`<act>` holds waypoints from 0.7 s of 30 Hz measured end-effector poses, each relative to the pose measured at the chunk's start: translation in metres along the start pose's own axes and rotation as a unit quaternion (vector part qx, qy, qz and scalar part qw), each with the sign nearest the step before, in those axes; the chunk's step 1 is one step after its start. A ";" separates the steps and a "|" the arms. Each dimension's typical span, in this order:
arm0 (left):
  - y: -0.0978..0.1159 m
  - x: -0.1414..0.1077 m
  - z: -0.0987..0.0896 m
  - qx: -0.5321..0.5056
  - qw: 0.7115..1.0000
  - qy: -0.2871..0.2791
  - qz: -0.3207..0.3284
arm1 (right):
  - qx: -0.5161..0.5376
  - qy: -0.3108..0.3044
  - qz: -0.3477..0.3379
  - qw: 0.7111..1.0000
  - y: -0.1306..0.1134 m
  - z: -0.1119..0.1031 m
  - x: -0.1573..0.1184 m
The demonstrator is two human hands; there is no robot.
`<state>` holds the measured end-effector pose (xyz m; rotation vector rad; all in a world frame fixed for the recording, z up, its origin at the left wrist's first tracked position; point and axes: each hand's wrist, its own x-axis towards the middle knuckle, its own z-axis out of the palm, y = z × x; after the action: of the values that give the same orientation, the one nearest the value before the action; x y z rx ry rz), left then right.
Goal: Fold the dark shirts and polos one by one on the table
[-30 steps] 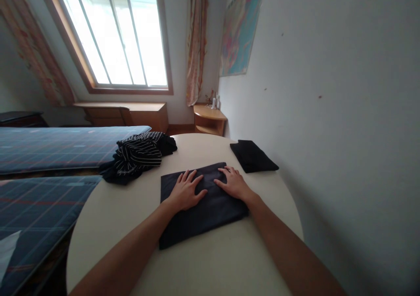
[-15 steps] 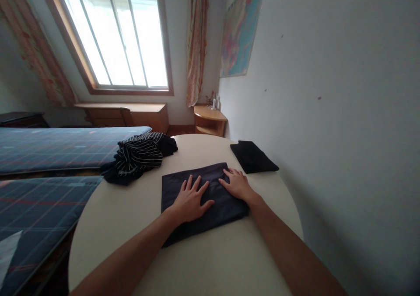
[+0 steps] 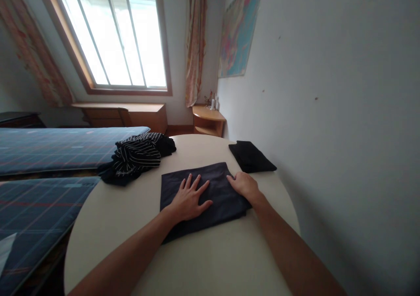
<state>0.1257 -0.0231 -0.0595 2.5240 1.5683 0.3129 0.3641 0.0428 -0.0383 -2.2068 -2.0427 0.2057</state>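
Observation:
A dark navy folded garment (image 3: 216, 195) lies flat on the round cream table (image 3: 210, 261); its exact kind does not show. My left hand (image 3: 190, 202) rests on its middle, palm down, with the fingers spread. At the garment's right edge, my right hand (image 3: 244, 185) has its thumb on top and its fingers curled over and under the side, pinching the cloth. The undersides of those fingers are hidden.
Crumpled black clothes with white stripes (image 3: 138, 153) lie at the table's left rim. A folded black garment (image 3: 252, 156) is at the back right, near the white wall (image 3: 344, 134). Plaid-covered beds (image 3: 42, 208) stand to the left.
My right hand has gone from lying spread on the garment to gripping its right edge, shifting slightly right. My left hand stays in place on the cloth.

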 end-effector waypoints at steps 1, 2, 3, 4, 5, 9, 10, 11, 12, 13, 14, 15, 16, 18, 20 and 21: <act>0.000 0.000 0.000 0.000 1.000 -0.001 0.001 | 0.004 -0.001 0.001 1.000 -0.001 0.000 0.000; 0.000 0.000 0.000 0.000 1.000 -0.002 0.002 | 0.011 -0.001 0.002 1.000 -0.002 0.000 0.000; 0.000 0.000 -0.001 -0.001 1.000 -0.003 0.002 | 0.020 -0.002 0.005 1.000 -0.002 0.000 0.000; 0.001 0.000 -0.001 -0.001 1.000 -0.004 0.004 | 0.031 0.000 0.009 0.999 -0.003 0.000 0.000; 0.001 0.000 -0.001 -0.001 1.000 -0.005 0.005 | 0.043 0.004 0.012 0.999 -0.003 0.001 0.001; 0.001 0.000 -0.002 -0.005 1.000 -0.004 0.021 | 0.093 0.030 -0.034 0.995 -0.001 0.005 0.003; 0.001 0.000 -0.003 -0.005 1.000 -0.003 0.026 | 0.102 0.033 -0.057 0.993 -0.001 0.006 0.004; 0.001 -0.001 -0.003 -0.005 0.999 -0.004 0.032 | 0.110 0.033 -0.081 0.990 0.001 0.007 0.005; 0.001 -0.001 -0.003 -0.004 0.999 -0.004 0.039 | 0.117 0.032 -0.101 0.987 0.002 0.008 0.006; 0.002 -0.002 -0.004 -0.004 0.999 -0.004 0.048 | 0.122 0.030 -0.116 0.985 0.003 0.008 0.007; 0.004 -0.003 -0.004 -0.004 0.998 -0.005 0.059 | 0.126 0.026 -0.124 0.984 0.005 0.009 0.008; 0.005 -0.004 -0.003 -0.004 0.997 -0.007 0.071 | 0.129 0.024 -0.126 0.983 0.006 0.009 0.010; 0.007 -0.005 -0.003 -0.005 0.997 -0.010 0.081 | 0.130 0.024 -0.125 0.983 0.008 0.010 0.011; 0.011 -0.006 -0.002 -0.005 0.995 -0.016 0.093 | 0.133 0.028 -0.121 0.983 0.009 0.011 0.014; 0.013 -0.007 -0.001 -0.004 0.996 -0.021 0.092 | 0.136 0.032 -0.120 0.983 0.010 0.011 0.016; 0.014 -0.007 0.000 -0.004 0.996 -0.021 0.090 | 0.137 0.030 -0.121 0.983 0.011 0.012 0.016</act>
<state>0.1345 -0.0354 -0.0567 2.6526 1.3240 0.2848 0.3736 0.0580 -0.0522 -1.7677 -2.0840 0.3640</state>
